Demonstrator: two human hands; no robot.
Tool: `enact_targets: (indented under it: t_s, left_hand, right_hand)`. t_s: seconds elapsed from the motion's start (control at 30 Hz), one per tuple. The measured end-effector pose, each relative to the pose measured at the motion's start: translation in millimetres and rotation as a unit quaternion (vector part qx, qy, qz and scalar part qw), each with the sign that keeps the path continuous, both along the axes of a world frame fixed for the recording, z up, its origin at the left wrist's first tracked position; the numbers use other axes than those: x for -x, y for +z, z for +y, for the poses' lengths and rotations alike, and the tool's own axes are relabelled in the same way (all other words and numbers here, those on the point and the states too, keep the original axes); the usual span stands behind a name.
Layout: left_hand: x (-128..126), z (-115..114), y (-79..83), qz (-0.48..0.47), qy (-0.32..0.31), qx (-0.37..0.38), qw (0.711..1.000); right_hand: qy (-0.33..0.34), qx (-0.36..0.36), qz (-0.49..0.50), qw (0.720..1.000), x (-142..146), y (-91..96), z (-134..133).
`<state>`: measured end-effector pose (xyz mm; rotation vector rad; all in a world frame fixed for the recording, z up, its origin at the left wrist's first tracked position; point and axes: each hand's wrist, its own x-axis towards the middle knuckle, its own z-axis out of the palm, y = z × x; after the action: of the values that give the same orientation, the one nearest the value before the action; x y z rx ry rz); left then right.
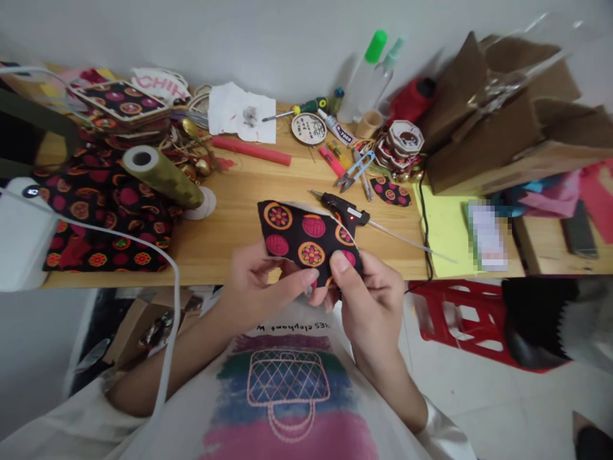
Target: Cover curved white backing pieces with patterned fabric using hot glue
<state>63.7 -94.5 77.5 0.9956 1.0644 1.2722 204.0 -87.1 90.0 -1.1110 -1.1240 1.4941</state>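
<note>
Between my two hands is a piece of black patterned fabric [312, 226] with pink and orange round motifs and a pale edge along its upper right side. My left hand [272, 275] pinches its lower left part, thumb on top. My right hand [366, 281] grips the lower right corner, thumb pressed on the cloth. The fingertips beneath are partly hidden. Just beyond the fabric lies a black hot glue gun [345, 211] with a small red light and a glue stick [407, 241] out of its back. Snips with blue handles [358, 170] rest farther back.
A roll of gold-green ribbon [165, 177] stands on folded patterned cloth [96, 239] at the left. Brown paper bags [502, 128] fill the back right. A white cable [175, 300] crosses the left side. Bottles [368, 76] stand against the wall. A red stool [460, 313] is below right.
</note>
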Motion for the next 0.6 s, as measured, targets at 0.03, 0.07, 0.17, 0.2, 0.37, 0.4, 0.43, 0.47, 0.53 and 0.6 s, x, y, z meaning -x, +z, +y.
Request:
enact_targets:
  t_s: [0.03, 0.07, 0.17, 0.2, 0.37, 0.4, 0.43, 0.47, 0.53, 0.6]
  left_hand:
    - [-0.2, 0.1, 0.7, 0.011, 0.002, -0.001, 1.000]
    - [-0.5, 0.3, 1.0, 0.018, 0.005, 0.000, 1.000]
    - [-1.9, 0.9, 0.0, 0.009, 0.008, 0.022, 1.000]
    - [-2.3, 1.0, -1.0, 0.000, 0.009, 0.032, 0.999]
    - [-2.5, 2.2, -7.2, -0.039, 0.036, 0.064, 0.997]
    - [-2.6, 2.8, -8.0, -0.045, 0.038, 0.070, 0.996]
    - [-2.8, 3.5, -8.5, -0.051, 0.036, 0.077, 0.995]
    - [-2.9, 4.4, -8.9, -0.058, 0.032, 0.083, 0.994]
    - [-3.4, 6.2, -9.9, -0.062, 0.032, 0.094, 0.993]
    - [-3.7, 7.9, -11.4, -0.051, 0.042, 0.111, 0.992]
  right_hand:
    - [0.002, -0.001, -0.001, 1.000, -0.8, -1.0, -0.4]
    - [0.005, -0.001, -0.001, 1.000, -1.3, -2.0, -0.5]
    - [0.018, -0.009, -0.001, 1.000, -2.1, -5.0, 0.3]
    - [0.024, -0.015, -0.003, 1.000, -2.3, -6.0, 0.8]
    - [0.044, -0.030, -0.029, 0.998, -3.4, -10.1, 4.6]
    - [0.046, -0.032, -0.029, 0.998, -3.5, -10.9, 5.5]
    - [0.047, -0.033, -0.027, 0.998, -3.7, -11.9, 6.5]
    - [0.049, -0.033, -0.023, 0.998, -3.9, -13.0, 7.4]
    - [0.051, -0.024, -0.019, 0.998, -4.4, -15.8, 9.3]
    - [0.051, -0.011, -0.020, 0.998, -5.1, -18.8, 11.1]
